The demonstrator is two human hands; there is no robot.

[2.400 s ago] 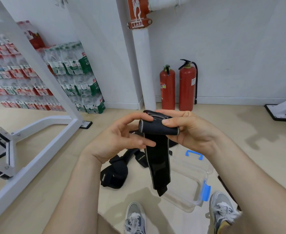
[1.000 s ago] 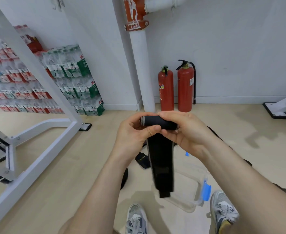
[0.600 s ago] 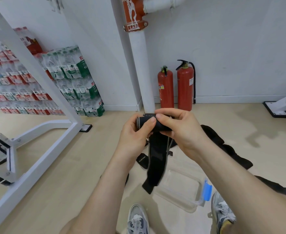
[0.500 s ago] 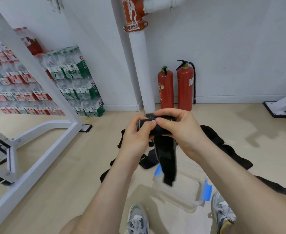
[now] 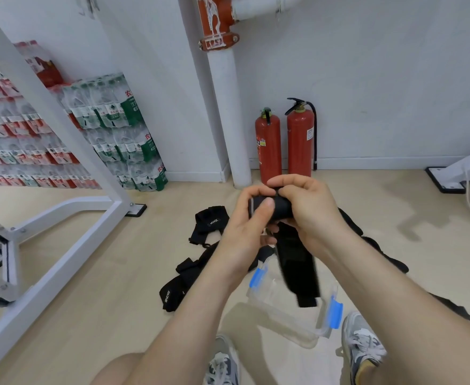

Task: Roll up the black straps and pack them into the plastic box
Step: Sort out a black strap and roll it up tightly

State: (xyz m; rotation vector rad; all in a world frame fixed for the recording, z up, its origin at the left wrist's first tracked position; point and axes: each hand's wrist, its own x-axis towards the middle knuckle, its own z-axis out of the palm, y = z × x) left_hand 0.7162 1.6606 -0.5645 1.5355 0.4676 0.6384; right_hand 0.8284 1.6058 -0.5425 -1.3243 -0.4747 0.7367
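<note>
From the head view, both hands were up together in the middle of the room, clamped on one black strap (image 5: 279, 208). The left hand (image 5: 245, 232) had its thumb pressed across the rolled end, and the right hand (image 5: 308, 212) curled over the roll from the 3 o'clock side. The unrolled tail (image 5: 297, 268) hung straight down toward 6 o'clock, blurred, with its tip in front of the clear plastic box (image 5: 272, 309). That box sat on the floor (image 5: 89, 315) between the person's shoes (image 5: 364, 345), a blue latch (image 5: 335, 315) on its side. More loose straps (image 5: 208, 226) lay on the floor at 8 to 9 o'clock of the hands. Two red fire extinguishers (image 5: 300, 140) stood against the wall at 12 o'clock, beside a white pipe (image 5: 228, 107). Packs of bottled water (image 5: 122, 129) were stacked at 10 o'clock behind a white metal frame (image 5: 61, 226).
</note>
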